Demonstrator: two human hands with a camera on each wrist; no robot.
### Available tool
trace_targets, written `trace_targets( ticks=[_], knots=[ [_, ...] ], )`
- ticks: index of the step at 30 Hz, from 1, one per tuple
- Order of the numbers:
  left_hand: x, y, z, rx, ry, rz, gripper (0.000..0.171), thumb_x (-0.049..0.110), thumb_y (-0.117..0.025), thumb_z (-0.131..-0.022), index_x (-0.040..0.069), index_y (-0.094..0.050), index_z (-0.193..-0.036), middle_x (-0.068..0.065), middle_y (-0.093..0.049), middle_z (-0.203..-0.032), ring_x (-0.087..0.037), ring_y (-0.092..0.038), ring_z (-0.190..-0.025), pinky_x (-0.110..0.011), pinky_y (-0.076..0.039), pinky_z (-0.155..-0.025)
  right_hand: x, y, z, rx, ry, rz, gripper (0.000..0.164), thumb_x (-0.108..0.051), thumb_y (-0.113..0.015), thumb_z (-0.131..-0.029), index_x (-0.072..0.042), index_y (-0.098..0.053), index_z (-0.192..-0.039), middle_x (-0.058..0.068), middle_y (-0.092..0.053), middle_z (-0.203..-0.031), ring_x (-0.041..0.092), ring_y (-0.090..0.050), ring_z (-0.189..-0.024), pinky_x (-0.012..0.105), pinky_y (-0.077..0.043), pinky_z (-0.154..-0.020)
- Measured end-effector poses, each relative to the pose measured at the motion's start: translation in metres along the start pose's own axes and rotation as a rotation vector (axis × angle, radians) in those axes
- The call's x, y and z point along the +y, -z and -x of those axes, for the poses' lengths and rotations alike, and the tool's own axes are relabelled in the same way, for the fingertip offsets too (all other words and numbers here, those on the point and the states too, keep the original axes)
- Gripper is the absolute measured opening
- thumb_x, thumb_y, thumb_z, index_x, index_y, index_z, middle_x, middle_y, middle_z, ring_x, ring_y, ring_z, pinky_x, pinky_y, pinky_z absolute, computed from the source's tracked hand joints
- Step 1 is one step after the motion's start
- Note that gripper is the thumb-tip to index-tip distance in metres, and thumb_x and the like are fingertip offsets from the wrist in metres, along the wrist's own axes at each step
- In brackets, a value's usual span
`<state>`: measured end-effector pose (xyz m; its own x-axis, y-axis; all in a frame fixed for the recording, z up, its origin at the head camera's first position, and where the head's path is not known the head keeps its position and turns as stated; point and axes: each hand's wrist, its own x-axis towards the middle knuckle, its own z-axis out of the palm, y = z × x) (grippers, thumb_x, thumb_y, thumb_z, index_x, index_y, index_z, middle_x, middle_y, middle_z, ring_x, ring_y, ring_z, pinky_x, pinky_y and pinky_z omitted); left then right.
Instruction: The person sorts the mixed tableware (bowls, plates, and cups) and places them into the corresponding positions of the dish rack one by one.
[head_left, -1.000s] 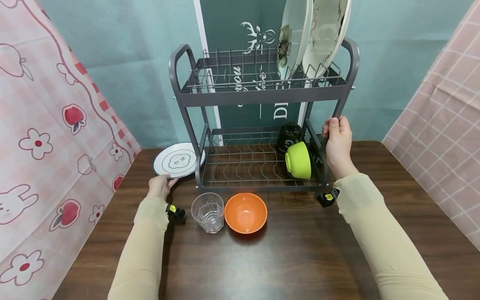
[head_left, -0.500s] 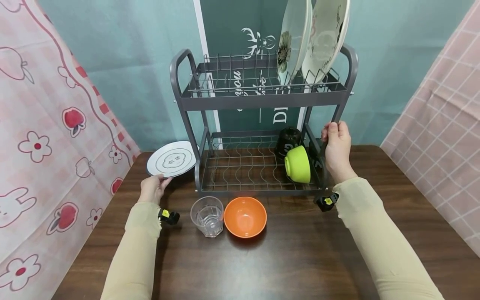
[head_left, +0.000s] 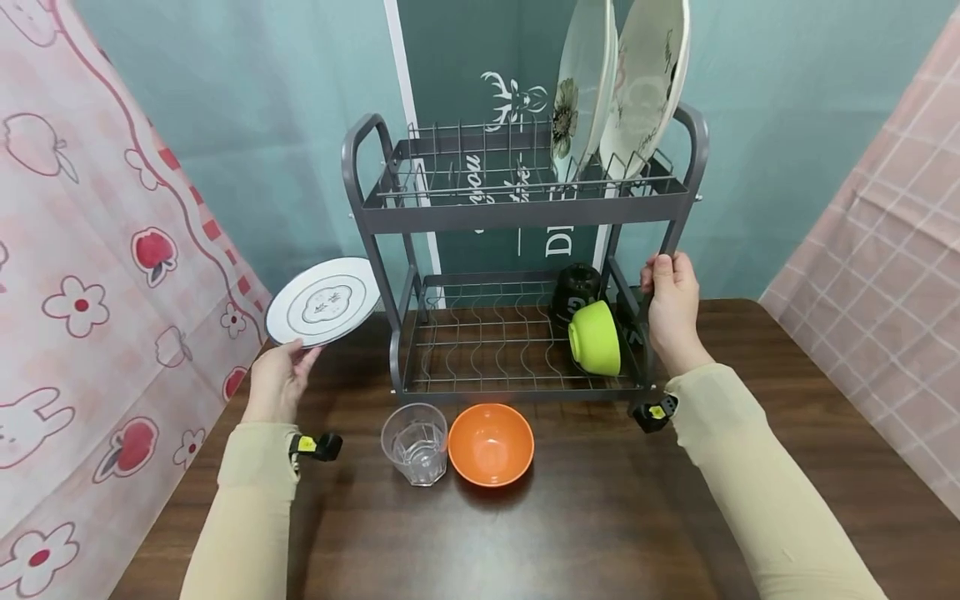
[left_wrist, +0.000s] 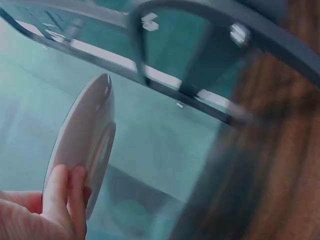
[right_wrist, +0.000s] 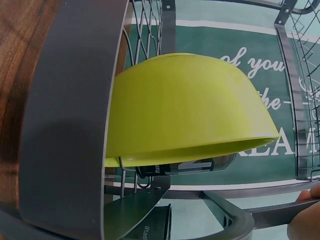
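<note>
My left hand [head_left: 276, 379] pinches the near rim of a white plate [head_left: 324, 302] with a dark edge and a drawn pattern in its middle. In the left wrist view the plate [left_wrist: 82, 132] is seen nearly edge-on, fingers on its underside, apart from the rack. My right hand [head_left: 672, 308] grips the right front post of a grey two-tier dish rack [head_left: 525, 218]. On the rack's lower tier a lime-green bowl [head_left: 596, 337] leans on its side, in front of a black cup [head_left: 576, 287]. The right wrist view shows the green bowl [right_wrist: 190, 110] close up.
A clear glass [head_left: 416, 446] and an orange bowl [head_left: 491, 446] stand side by side before the rack on the wooden table [head_left: 570, 517]. Large plates [head_left: 585, 83] stand upright at the upper tier's right. A patterned pink curtain [head_left: 97, 350] borders the left side.
My left hand has moved left with the plate, which is now raised and tilted above the table. The right hand keeps its grip on the rack post; the head view has shifted slightly.
</note>
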<state>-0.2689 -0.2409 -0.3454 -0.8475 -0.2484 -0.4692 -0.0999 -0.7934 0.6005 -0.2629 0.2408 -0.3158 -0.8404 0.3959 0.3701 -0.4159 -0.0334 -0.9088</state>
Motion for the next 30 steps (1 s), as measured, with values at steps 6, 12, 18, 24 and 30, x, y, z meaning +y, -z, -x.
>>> trace_targets(
  ticks=[6, 12, 18, 24, 30],
  knots=[
    [0.012, -0.003, 0.023, -0.063, -0.048, -0.006, 0.047, -0.005, -0.049, -0.090, 0.009, -0.032, -0.131, -0.005, -0.050, -0.103, -0.013, -0.064, -0.081, -0.023, -0.053, -0.077, -0.002, 0.003, 0.002, -0.021, -0.005, -0.008, 0.018, -0.032, -0.042, -0.096, -0.015, -0.047, -0.094, -0.001, -0.044, -0.076, 0.013, -0.041, -0.074, 0.020, -0.035, -0.072],
    [0.023, 0.003, 0.042, -0.106, -0.096, 0.010, 0.027, -0.008, -0.053, -0.087, 0.005, -0.039, -0.106, -0.006, -0.047, -0.098, -0.014, -0.061, -0.076, -0.026, -0.055, -0.075, -0.014, 0.005, 0.005, -0.085, -0.099, 0.022, 0.018, -0.031, -0.041, -0.097, -0.015, -0.048, -0.102, -0.004, -0.054, -0.088, 0.009, -0.051, -0.086, 0.026, -0.032, -0.090],
    [0.032, 0.012, 0.055, -0.151, -0.134, 0.000, 0.018, -0.008, -0.058, -0.084, 0.002, -0.043, -0.086, -0.007, -0.050, -0.092, -0.016, -0.062, -0.069, -0.028, -0.056, -0.067, -0.035, 0.002, 0.015, -0.078, -0.305, 0.123, 0.039, -0.026, -0.045, -0.097, -0.014, -0.037, -0.134, -0.011, -0.050, -0.111, 0.012, -0.040, -0.119, 0.040, -0.012, -0.113],
    [0.038, 0.023, 0.067, -0.206, -0.134, -0.008, 0.014, -0.007, -0.058, -0.085, 0.001, -0.047, -0.081, -0.007, -0.053, -0.089, -0.018, -0.064, -0.071, -0.029, -0.056, -0.068, -0.049, -0.015, 0.037, 0.090, -0.378, 0.061, 0.045, -0.018, -0.046, -0.095, -0.022, -0.019, -0.131, -0.007, -0.018, -0.122, 0.013, -0.021, -0.119, 0.030, -0.018, -0.107],
    [0.041, 0.036, 0.075, -0.257, -0.127, -0.024, 0.010, -0.005, -0.055, -0.087, 0.001, -0.048, -0.083, -0.008, -0.057, -0.087, -0.017, -0.065, -0.075, -0.029, -0.056, -0.069, -0.054, -0.034, 0.060, 0.113, -0.263, -0.059, 0.032, -0.004, -0.045, -0.094, -0.023, -0.023, -0.106, -0.007, -0.017, -0.104, 0.009, -0.020, -0.103, 0.022, -0.022, -0.090]
  ],
)
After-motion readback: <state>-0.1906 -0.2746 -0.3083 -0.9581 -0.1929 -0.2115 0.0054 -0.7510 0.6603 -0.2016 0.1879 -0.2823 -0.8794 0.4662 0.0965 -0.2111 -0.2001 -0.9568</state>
